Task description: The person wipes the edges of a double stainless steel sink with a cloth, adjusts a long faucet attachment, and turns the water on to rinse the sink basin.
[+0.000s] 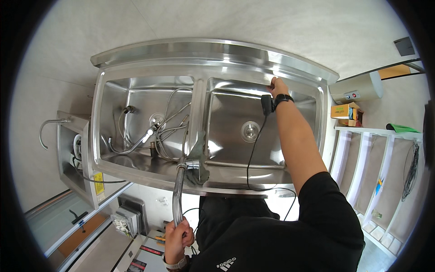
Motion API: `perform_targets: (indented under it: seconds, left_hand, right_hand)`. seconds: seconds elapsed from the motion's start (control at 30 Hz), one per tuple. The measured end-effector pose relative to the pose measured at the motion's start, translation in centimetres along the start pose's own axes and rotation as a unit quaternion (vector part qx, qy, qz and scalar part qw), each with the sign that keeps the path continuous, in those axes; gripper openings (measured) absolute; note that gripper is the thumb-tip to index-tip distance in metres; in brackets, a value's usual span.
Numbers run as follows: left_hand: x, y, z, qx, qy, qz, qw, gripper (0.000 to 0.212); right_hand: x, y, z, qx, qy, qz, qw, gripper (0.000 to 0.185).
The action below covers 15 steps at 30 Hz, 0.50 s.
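Note:
My left hand (179, 234) is closed around the curved chrome spout of a faucet (178, 197). The faucet's body and lever lie over the front ledge, beside a grey-green cloth (197, 171) on the divider. My right hand (278, 85) reaches across the right basin (231, 112) to the back ledge of the stainless-steel double sink (198, 69). Its fingers are bent at the basin's back rim; what they hold, if anything, is hidden. On that wrist are a dark band and a black box (267, 104) with a cable. In the left basin (139, 85) lie another chrome faucet (136, 144) and braided hoses (170, 127).
A smaller steel sink (64, 149) with a gooseneck faucet (42, 131) stands at the left. To the right are a white slatted rack (360, 166), a yellow box (343, 111) and a cylindrical tank (360, 87). The black cable (249, 166) crosses the right basin and front edge.

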State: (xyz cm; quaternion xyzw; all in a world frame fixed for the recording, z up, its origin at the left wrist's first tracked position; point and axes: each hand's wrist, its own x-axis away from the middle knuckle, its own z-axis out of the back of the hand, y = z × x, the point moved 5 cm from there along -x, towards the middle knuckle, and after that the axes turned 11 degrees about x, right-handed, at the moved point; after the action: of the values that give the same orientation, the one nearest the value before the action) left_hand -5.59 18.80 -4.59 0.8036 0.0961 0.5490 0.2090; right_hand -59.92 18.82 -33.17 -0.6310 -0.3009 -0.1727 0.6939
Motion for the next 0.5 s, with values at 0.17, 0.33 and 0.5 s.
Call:
perform_targets:
  seconds: [0.17, 0.33, 0.5]
  left_hand:
    - [-0.1, 0.5, 0.0, 0.024, -0.029, 0.011, 0.999, 0.025]
    - [-0.1, 0.2, 0.8, 0.056, -0.009, -0.013, 0.998, 0.025]
    - [0.0, 1.2, 0.8, 0.038, -0.033, -0.028, 0.998, 0.025]
  right_hand:
    - [-8.1, 2.0, 3.4, 0.339, -0.039, 0.199, 0.919, 0.015]
    - [-2.9, 1.4, 0.8, 0.166, -0.076, -0.023, 0.983, 0.033]
    - [5.9, -2.1, 5.2, 0.215, -0.072, -0.025, 0.974, 0.059]
